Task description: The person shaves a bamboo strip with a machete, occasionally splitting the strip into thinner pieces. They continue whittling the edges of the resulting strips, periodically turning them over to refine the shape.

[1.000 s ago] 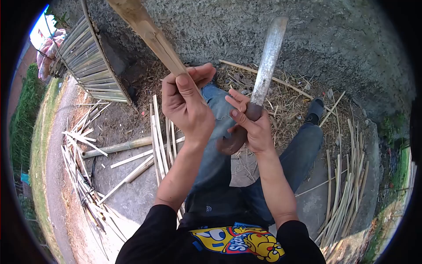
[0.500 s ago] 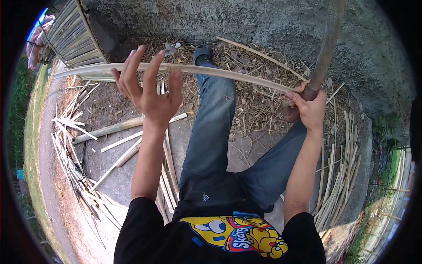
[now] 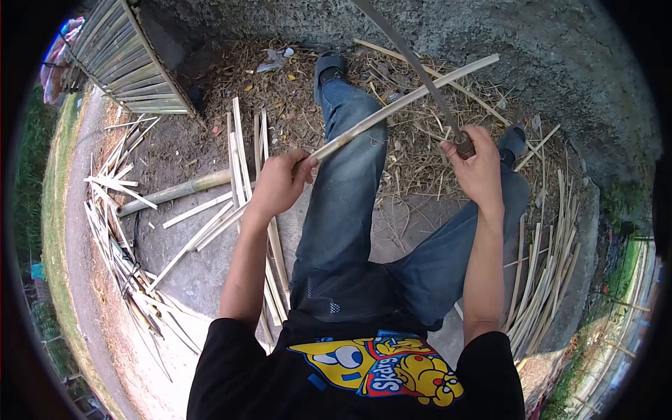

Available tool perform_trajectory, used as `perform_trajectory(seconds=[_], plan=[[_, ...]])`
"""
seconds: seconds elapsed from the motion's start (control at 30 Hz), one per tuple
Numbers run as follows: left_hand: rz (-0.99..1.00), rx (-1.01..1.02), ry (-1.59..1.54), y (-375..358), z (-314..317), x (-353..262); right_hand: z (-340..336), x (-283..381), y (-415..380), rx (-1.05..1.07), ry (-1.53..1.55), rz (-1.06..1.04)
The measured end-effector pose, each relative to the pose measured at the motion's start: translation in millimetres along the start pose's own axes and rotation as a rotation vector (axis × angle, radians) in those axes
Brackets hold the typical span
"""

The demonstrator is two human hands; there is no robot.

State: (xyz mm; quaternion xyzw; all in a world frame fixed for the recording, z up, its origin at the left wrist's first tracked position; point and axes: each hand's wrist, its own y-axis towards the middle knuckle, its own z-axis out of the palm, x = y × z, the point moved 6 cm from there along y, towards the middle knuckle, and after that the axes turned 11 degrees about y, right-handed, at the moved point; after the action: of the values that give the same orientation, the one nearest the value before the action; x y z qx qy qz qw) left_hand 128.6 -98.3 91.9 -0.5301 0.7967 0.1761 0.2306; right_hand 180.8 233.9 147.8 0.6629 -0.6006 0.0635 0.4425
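Note:
In my left hand I grip one end of a long pale bamboo strip, fingers closed round it above my left knee. The strip slants up to the right, its far end free near the wall. My right hand is wrapped round the dark handle of a machete. Its long blade points up and to the left, overlapping the strip in this view. The blade's tip runs out of the top of the frame.
Split bamboo strips lie in piles at the left and right. A round bamboo pole rests on the ground. A slatted bamboo panel leans by the rough wall. Shavings litter the ground between my legs.
My left hand went from open beside the strip to gripping its end. The strip has swung and now reaches rightward, out of my right hand. The machete has turned, its blade leaning left.

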Motion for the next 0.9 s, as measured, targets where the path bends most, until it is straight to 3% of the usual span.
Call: perform_trajectory(seconds=[0.03,0.1,0.17,0.27,0.33,0.43,0.6,0.7,0.83,0.9], plan=[[0.006,0.010,-0.186,-1,6,-2,20,-9,-13,0.124,0.257,0.279],[0.005,0.088,-0.219,-1,15,-6,50,0,-34,0.212,0.469,0.344],[-0.079,0.128,-0.229,0,15,-12,68,12,-44,0.300,0.414,0.320],[-0.105,0.030,-0.149,-3,15,-21,92,11,-57,0.330,0.481,0.481],[-0.086,-0.197,-0.055,-8,9,-31,94,23,-56,0.335,0.421,0.417],[-0.107,-0.296,0.205,-20,7,-47,93,41,-52,0.337,0.330,0.290],[-0.088,-0.377,0.278,-33,14,-45,90,37,-48,0.387,0.068,0.185],[-0.065,-0.394,0.320,-41,17,-45,77,3,-26,0.367,0.138,0.386],[0.037,-0.499,0.351,-38,16,-55,73,7,-19,0.362,0.174,0.363],[0.091,-0.512,0.367,-37,19,-58,87,34,-39,0.496,0.187,0.233]])
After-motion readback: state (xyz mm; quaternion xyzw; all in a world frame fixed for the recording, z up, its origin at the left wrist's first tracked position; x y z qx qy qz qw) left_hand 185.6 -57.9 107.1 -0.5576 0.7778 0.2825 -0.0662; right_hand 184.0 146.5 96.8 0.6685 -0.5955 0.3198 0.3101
